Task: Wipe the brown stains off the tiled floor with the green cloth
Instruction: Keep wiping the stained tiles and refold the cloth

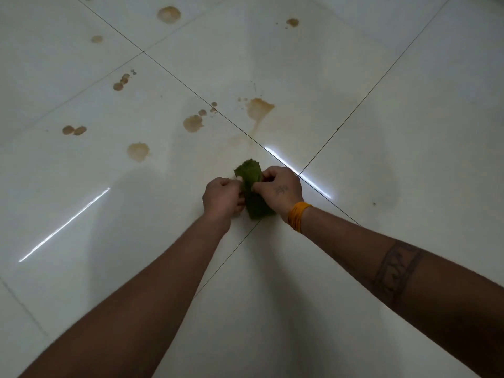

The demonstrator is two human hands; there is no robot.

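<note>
A folded green cloth (pixel 252 184) is held over the glossy white tiled floor (pixel 354 77), near where the grout lines cross. My left hand (pixel 222 197) grips its left edge and my right hand (pixel 279 190) grips its right edge; the cloth's middle shows between them. Brown stains lie beyond the cloth: a large smeared one (pixel 257 109) just past it, a round one (pixel 193 123) to its left, another (pixel 138 151) further left, and several smaller spots (pixel 74 130) and blotches (pixel 168 14) toward the far side.
Dark grout lines (pixel 174 77) divide the floor into big tiles. Bright light streaks (pixel 65 225) reflect off the gloss at left and beside my right hand. A small brown spot (pixel 292 22) sits far ahead on the right tile.
</note>
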